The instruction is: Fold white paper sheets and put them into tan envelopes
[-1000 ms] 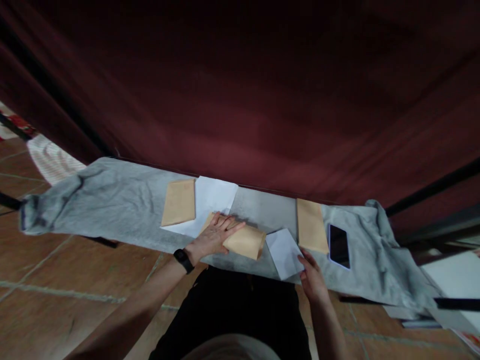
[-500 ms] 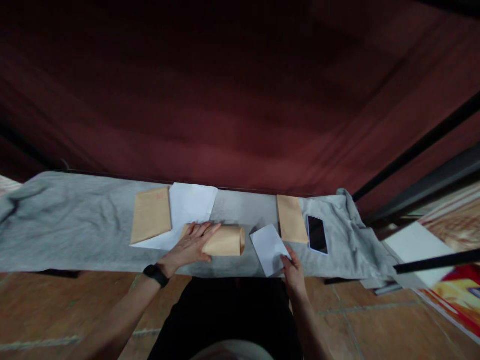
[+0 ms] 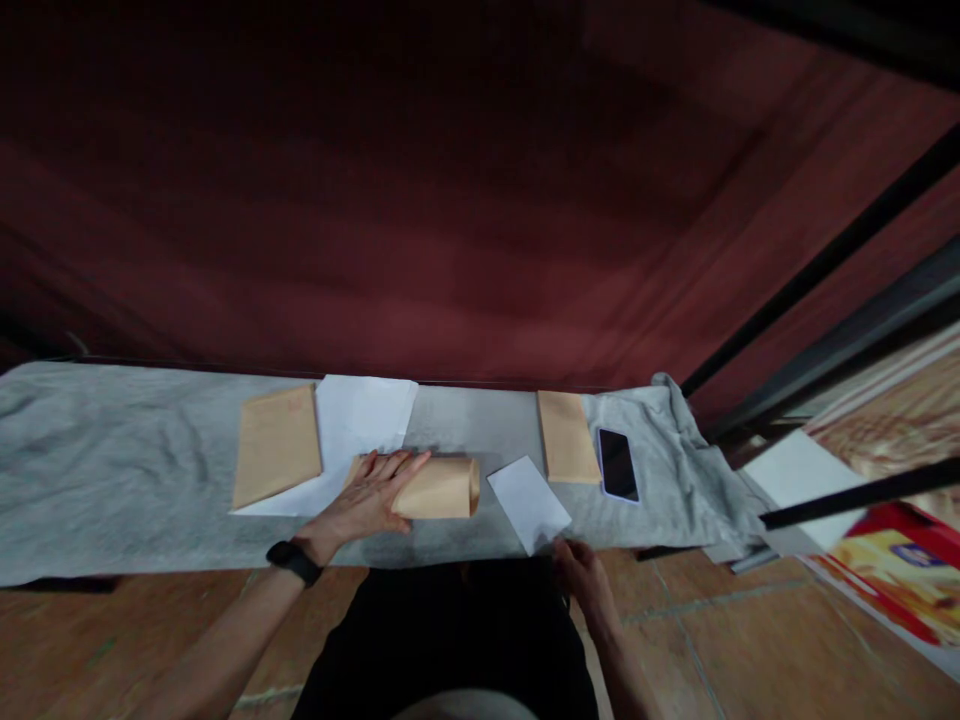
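The kraft-paper envelope (image 3: pixel 439 488) is light tan and plain, lying lengthwise on the grey cloth (image 3: pixel 142 450); its right end bulges open in a rounded mouth, while its left end is partly covered by the hand. A small white sheet of paper (image 3: pixel 529 505), smooth and rectangular, lies at a slant just to the right of that mouth, apart from it.

The left hand (image 3: pixel 375 497) rests on top of the envelope, fingers spread and clenched on nothing, so the envelope sits beneath the palm and its open end extends to the right of the fingers. The right hand (image 3: pixel 579 567) is at the white sheet's lower right corner, fingers curled; whether it pinches the paper, I cannot tell. The sheet extends up and left from those fingers.
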